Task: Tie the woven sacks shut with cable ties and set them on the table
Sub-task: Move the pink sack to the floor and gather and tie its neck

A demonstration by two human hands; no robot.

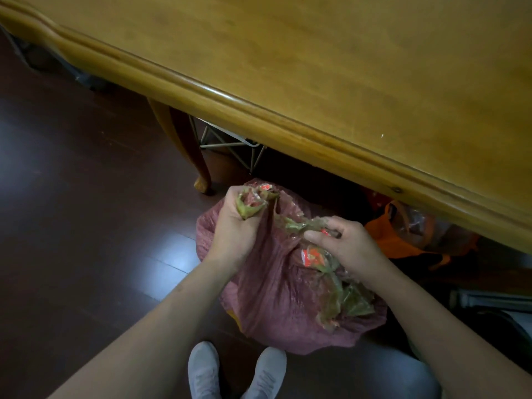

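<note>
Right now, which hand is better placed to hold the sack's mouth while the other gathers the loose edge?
Probably the left. The left hand grips a thick bunch at the mouth of the woven sack; the right hand only pinches a thin strip of edge, so it frees up more easily.

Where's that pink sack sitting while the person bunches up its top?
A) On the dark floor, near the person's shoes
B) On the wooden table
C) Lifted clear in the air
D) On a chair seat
A: the pink sack rests on the dark floor just beyond the white shoes, below the table edge, while the left hand and right hand grip its gathered top.
</note>
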